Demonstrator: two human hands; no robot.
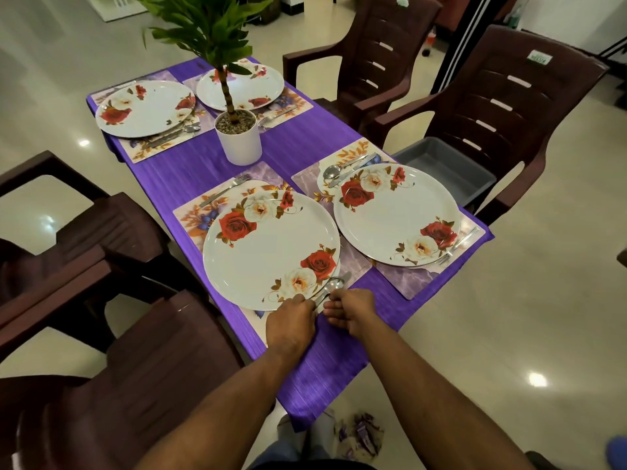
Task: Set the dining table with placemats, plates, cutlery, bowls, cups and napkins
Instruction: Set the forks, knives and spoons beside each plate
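Note:
Four rose-patterned plates lie on floral placemats on the purple-clothed table [190, 167]. The nearest plate [271, 252] has a fork [225, 189] on its placemat [193, 212] at the far side. At its near right rim lie a spoon [334, 285] and a knife [346, 276]. My left hand [291, 320] pinches the spoon's handle at the plate's edge. My right hand [353, 310] is curled over the knife's handle, which it hides. The right plate [397, 215] has cutlery on both sides. No bowls, cups or napkins are in view.
A white potted plant [239, 137] stands mid-table between the near and far plates [146, 108]. Brown plastic chairs surround the table; the right one [515, 106] holds a grey tub [444, 167]. Wrappers [359, 435] lie on the floor by my feet.

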